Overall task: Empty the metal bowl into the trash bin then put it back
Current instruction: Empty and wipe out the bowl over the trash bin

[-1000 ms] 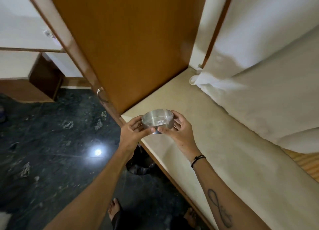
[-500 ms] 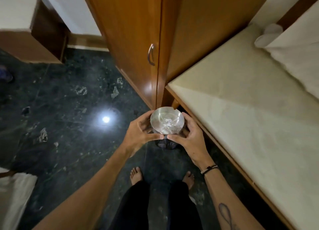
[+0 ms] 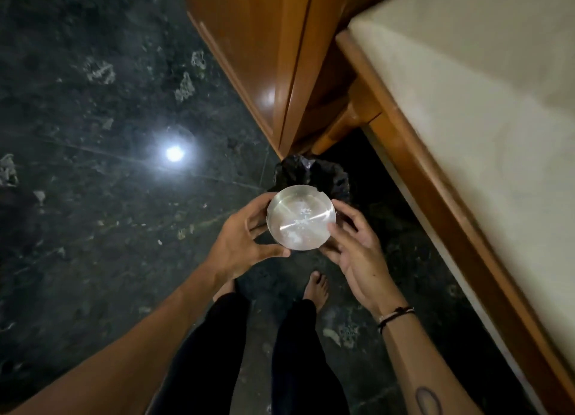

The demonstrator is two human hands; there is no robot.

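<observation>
Between our two hands, we hold the round, shiny metal bowl [image 3: 301, 221] upright, pale specks inside. Our left hand [image 3: 245, 243] curls its fingers around the left rim; our right hand [image 3: 357, 253] cups the right side, fingers spread. Just beyond it, the black-bagged trash bin [image 3: 323, 175] stands on dark marble floor [image 3: 93, 134] beside a wooden cabinet [image 3: 264, 56].

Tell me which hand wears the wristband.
The right hand, on the side of the metal bowl nearer the bed, has a dark band at its wrist. The left hand has a bare wrist.
</observation>
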